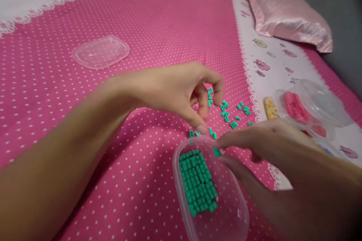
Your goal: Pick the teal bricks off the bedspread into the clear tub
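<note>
While the right hand (274,158) pinches a green brick (216,152) by the container (232,207) at lower centre, the left hand (178,86) curls mid-frame, its grip unclear. Packed bricks (195,180) already line the container's left side; loose bricks (233,124) remain outside, right of centre.

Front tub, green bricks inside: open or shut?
Open. The front tub has no lid on its rim; the green bricks inside lie exposed, and a clear lid lies apart on the pink sheet.
</note>
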Action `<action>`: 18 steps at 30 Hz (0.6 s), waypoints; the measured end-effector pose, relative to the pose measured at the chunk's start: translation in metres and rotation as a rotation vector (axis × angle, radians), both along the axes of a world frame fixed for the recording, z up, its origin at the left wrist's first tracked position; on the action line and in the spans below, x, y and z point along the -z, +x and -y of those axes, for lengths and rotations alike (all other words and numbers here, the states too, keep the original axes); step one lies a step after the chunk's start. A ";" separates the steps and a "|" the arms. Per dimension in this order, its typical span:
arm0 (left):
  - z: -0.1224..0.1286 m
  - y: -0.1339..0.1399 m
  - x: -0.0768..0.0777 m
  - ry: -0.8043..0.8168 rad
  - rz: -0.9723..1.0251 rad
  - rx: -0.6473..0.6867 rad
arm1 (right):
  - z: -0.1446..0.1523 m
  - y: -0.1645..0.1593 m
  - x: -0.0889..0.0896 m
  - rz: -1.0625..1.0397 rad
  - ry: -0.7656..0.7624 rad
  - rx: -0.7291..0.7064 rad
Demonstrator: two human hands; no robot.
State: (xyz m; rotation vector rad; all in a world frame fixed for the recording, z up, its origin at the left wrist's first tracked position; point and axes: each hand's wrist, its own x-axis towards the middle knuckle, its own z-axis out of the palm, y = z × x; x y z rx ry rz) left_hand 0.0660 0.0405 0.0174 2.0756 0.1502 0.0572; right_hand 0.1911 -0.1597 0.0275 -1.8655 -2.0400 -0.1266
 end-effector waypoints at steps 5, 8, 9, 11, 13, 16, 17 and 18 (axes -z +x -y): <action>-0.007 -0.003 0.003 0.052 0.041 -0.038 | 0.005 -0.011 0.012 0.161 -0.077 -0.038; -0.006 -0.003 0.002 0.083 0.011 -0.029 | 0.002 -0.016 0.019 0.181 -0.080 -0.008; -0.006 -0.004 0.002 0.095 -0.018 -0.014 | 0.001 -0.017 0.021 0.184 -0.084 -0.006; -0.005 -0.005 0.001 0.099 -0.093 0.043 | 0.000 -0.017 0.023 0.198 -0.099 -0.021; -0.004 -0.006 0.001 0.075 -0.169 0.109 | 0.000 -0.016 0.024 0.206 -0.103 -0.027; -0.004 -0.007 0.003 0.060 -0.245 0.160 | 0.001 -0.016 0.025 0.200 -0.094 -0.019; -0.003 -0.007 0.003 0.070 -0.260 0.162 | 0.001 -0.016 0.025 0.194 -0.096 -0.020; -0.003 -0.007 0.003 0.085 -0.274 0.160 | 0.001 -0.017 0.025 0.190 -0.101 -0.022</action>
